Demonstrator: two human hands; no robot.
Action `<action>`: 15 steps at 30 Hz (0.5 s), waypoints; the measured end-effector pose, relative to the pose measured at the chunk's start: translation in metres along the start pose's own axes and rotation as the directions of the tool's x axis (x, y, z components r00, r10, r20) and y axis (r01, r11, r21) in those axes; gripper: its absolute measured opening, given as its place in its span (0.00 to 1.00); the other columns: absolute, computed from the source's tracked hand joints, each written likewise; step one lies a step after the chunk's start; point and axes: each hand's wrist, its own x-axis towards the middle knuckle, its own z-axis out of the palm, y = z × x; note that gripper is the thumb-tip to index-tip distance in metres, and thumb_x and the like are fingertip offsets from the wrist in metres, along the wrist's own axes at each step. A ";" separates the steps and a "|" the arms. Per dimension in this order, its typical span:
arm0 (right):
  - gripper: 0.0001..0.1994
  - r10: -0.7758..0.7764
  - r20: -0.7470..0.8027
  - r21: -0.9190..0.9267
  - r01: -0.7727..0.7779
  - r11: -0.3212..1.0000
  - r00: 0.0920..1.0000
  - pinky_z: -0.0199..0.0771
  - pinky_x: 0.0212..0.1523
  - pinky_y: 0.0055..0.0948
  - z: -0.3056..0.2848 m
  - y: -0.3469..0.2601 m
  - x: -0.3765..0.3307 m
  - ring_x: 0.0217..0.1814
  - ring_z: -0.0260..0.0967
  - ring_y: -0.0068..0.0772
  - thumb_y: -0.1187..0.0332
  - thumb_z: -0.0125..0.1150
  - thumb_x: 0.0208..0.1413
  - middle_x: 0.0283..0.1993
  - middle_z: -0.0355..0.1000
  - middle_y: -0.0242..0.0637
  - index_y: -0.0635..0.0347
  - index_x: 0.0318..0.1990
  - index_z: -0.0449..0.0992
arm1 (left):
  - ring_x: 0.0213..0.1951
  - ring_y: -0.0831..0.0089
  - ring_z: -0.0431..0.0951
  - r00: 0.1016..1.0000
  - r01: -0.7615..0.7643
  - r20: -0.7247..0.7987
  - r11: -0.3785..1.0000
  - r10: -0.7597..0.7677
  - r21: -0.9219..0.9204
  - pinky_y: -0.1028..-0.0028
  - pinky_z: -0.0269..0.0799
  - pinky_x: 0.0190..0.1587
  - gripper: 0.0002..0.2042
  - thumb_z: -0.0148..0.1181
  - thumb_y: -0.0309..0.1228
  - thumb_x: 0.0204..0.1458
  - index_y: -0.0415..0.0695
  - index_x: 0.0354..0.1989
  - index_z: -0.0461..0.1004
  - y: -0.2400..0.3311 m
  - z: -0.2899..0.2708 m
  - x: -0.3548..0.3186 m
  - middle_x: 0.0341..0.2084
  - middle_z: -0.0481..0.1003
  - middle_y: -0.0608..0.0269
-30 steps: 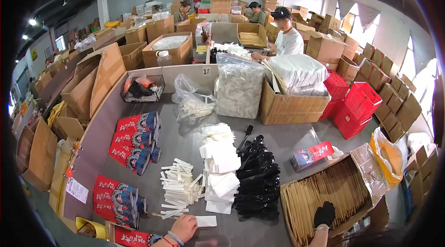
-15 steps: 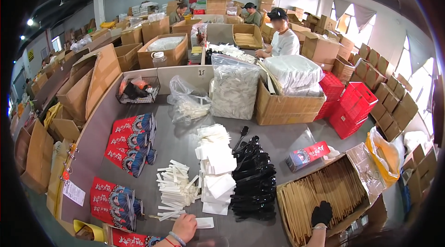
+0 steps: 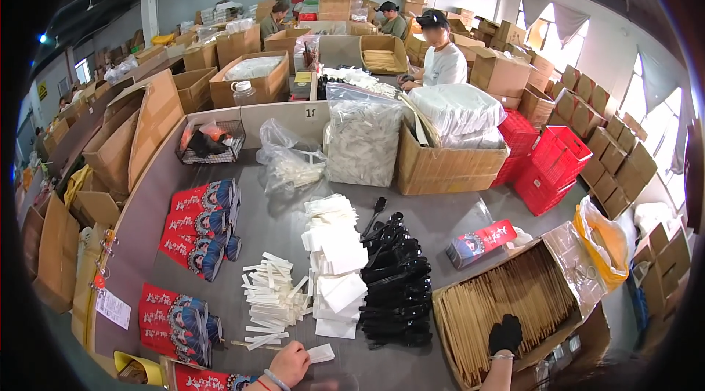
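Observation:
At the near edge of the table my left hand (image 3: 290,363), bare with a bracelet at the wrist, is closed with a small folded white paper piece (image 3: 321,353) sticking out between its fingers. My right hand (image 3: 505,336), in a black glove, lies on a box (image 3: 443,332) of thin wooden chopsticks (image 3: 540,295), fingers slightly apart; its fingertips hardly show against the sticks. Beyond my left hand lie a heap of narrow white packets (image 3: 272,295), a stack of white napkins (image 3: 336,259) and a pile of black plastic spoons (image 3: 396,281).
Red printed pouches (image 3: 176,321) lie in groups along the left. A red carton (image 3: 481,243) rests beyond the chopstick box. Clear bags (image 3: 360,145), a cardboard box (image 3: 448,167) and a wire basket (image 3: 211,143) line the back. Red crates (image 3: 547,171) stand right. Other people work farther off.
The white piece in my left hand has tilted, and less of it shows. My right hand stays on the chopsticks, its fingers slightly shifted. The whole view has moved a little.

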 end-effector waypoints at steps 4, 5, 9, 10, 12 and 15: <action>0.09 0.011 -0.008 -0.015 -0.011 1.000 1.000 0.71 0.48 0.40 -0.003 -0.002 -0.001 0.49 0.68 0.45 0.69 0.57 0.56 0.45 0.68 0.46 0.64 0.42 0.72 | 0.36 0.58 0.75 0.998 -0.061 -0.035 0.995 0.059 -0.083 0.66 0.73 0.39 0.05 0.64 0.27 0.43 0.41 0.25 0.75 -0.003 -0.001 0.004 0.33 0.72 0.57; 0.09 0.005 -0.025 -0.023 -0.005 1.000 1.000 0.71 0.48 0.40 -0.003 -0.003 0.000 0.48 0.68 0.45 0.69 0.56 0.56 0.45 0.68 0.45 0.64 0.41 0.72 | 0.36 0.58 0.75 0.998 -0.055 -0.029 0.995 0.052 -0.086 0.66 0.73 0.39 0.05 0.64 0.27 0.43 0.41 0.25 0.75 -0.002 -0.002 0.004 0.33 0.72 0.57; 0.07 -0.088 -0.127 0.015 0.090 0.996 0.988 0.70 0.44 0.44 0.009 0.004 0.005 0.45 0.67 0.49 0.70 0.56 0.53 0.41 0.67 0.47 0.64 0.37 0.70 | 0.34 0.57 0.75 0.997 -0.074 -0.007 0.992 0.074 -0.100 0.66 0.73 0.39 0.04 0.62 0.26 0.44 0.40 0.27 0.74 -0.001 -0.004 0.005 0.32 0.72 0.56; 0.07 -0.097 -0.123 0.012 0.099 0.995 0.988 0.70 0.44 0.44 0.011 0.006 0.004 0.45 0.67 0.49 0.70 0.56 0.53 0.41 0.67 0.47 0.64 0.37 0.70 | 0.34 0.56 0.76 0.997 -0.071 -0.014 0.992 0.070 -0.108 0.66 0.73 0.38 0.05 0.63 0.26 0.44 0.41 0.27 0.74 -0.001 -0.004 0.003 0.33 0.73 0.56; 0.07 -0.052 -0.116 0.009 0.054 0.999 0.992 0.70 0.45 0.43 0.009 0.001 0.003 0.45 0.67 0.49 0.70 0.56 0.54 0.41 0.67 0.47 0.64 0.37 0.70 | 0.34 0.57 0.76 0.998 -0.063 -0.017 0.992 0.061 -0.108 0.66 0.73 0.38 0.05 0.63 0.27 0.44 0.41 0.27 0.74 0.003 -0.006 0.002 0.33 0.73 0.56; 0.07 -0.019 -0.099 0.029 0.022 0.999 0.995 0.69 0.46 0.43 0.010 0.006 0.006 0.45 0.67 0.49 0.70 0.56 0.54 0.41 0.67 0.47 0.64 0.38 0.70 | 0.34 0.57 0.76 0.999 -0.044 -0.014 0.990 0.043 -0.130 0.66 0.74 0.38 0.05 0.63 0.27 0.44 0.41 0.28 0.74 0.005 -0.003 0.000 0.33 0.73 0.56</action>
